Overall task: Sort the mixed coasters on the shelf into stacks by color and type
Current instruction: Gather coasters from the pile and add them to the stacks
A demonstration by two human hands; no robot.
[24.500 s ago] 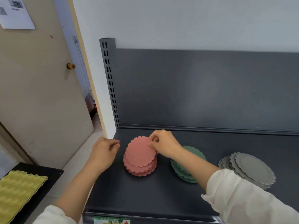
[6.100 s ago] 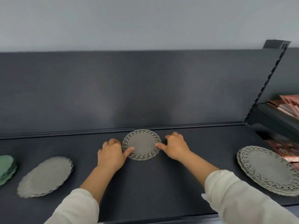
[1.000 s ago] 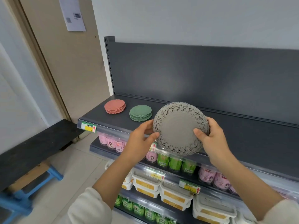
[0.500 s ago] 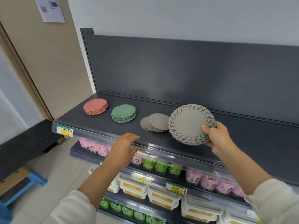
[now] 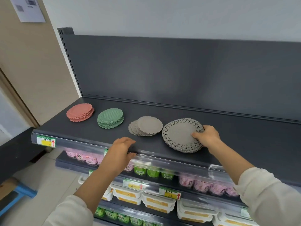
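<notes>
Four coaster stacks sit in a row on the dark shelf (image 5: 244, 144). From the left they are a pink scalloped stack (image 5: 80, 112), a green scalloped stack (image 5: 110, 117), a fanned grey scalloped stack (image 5: 145, 125) and a grey lace-edged stack (image 5: 180, 135). My right hand (image 5: 206, 137) grips the lace stack at its right edge, and the stack rests on the shelf, slightly tilted. My left hand (image 5: 121, 152) hovers at the shelf's front rail with fingers apart and nothing in it.
The shelf's back panel (image 5: 179, 70) rises behind the stacks. Lower shelves hold pink cups (image 5: 84, 158), green cups (image 5: 146, 172) and white lidded boxes (image 5: 158, 203). A door (image 5: 32, 70) and a blue stool (image 5: 17, 198) are at the left.
My right hand has lowered the lace-edged stack onto the shelf, right of the grey scalloped stack. My left hand stays free near the front rail.
</notes>
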